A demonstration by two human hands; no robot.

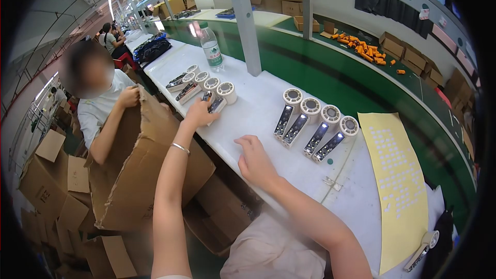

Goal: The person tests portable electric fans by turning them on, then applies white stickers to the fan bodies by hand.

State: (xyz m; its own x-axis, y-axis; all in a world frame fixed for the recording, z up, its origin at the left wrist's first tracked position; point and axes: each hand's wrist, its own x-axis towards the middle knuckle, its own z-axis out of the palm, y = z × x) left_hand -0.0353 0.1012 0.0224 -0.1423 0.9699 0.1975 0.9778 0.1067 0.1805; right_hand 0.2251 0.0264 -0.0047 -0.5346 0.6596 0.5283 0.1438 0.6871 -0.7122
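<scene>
The left hand [200, 114] has its fingers bent over the handle of a white fan [226, 91]; whether they grip it or only rest on it, I cannot tell. The right hand [256, 164] is empty, fingers loosely bent and thumb apart, near the front edge of the table [247, 119]. The likeliest trouble is a drop: the fan's handle end lies close to that edge, so a weak hold or a sideways pull could send it over. The bare circuit boards [313, 139] along the handles could scrape if 1 fan is dragged against another, since the left group [192, 85] is packed tightly. A knock to the left arm is also possible, because a co-worker's hand [130, 96] holds a large cardboard box [132, 175] just beside it. The fan lies right at the left fingertips, its round head beyond them, and well apart from the right hand. Past the left group stands a water bottle [212, 50]; to the right lie 4 more fans [311, 107], then a yellow sheet [398, 170].
</scene>
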